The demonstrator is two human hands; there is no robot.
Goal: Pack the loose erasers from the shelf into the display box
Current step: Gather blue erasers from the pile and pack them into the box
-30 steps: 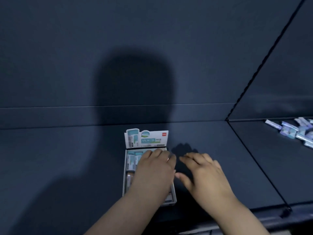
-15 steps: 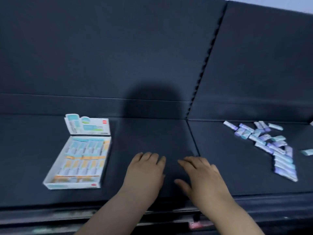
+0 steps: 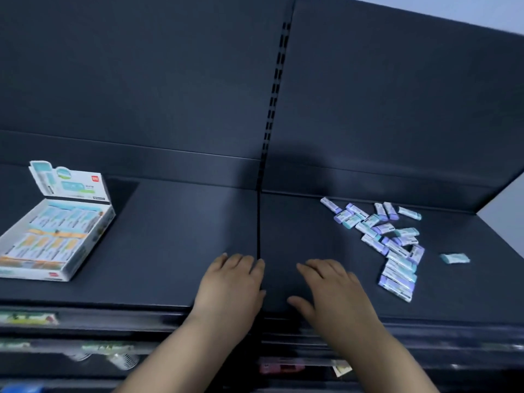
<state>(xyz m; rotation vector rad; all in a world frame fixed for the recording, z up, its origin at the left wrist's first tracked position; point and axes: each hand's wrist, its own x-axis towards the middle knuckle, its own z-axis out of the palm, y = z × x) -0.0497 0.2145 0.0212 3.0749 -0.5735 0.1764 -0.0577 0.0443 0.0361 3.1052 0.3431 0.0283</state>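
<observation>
Shelf: we're looking at dark slate blue, plain all over.
Display box: white walls, and inside we see pale blue rows crossed by orange bands.
Header card: white with teal panels, and there's a small red logo.
Loose erasers: we've got lilac and mint ends with white printed sleeves.
Lone eraser: mint green.
Upright: a column of black slots on slate blue.

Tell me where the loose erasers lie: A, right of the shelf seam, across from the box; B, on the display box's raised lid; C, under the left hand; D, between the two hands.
A: the loose erasers are scattered right of the shelf seam, while the display box sits far left.
</observation>
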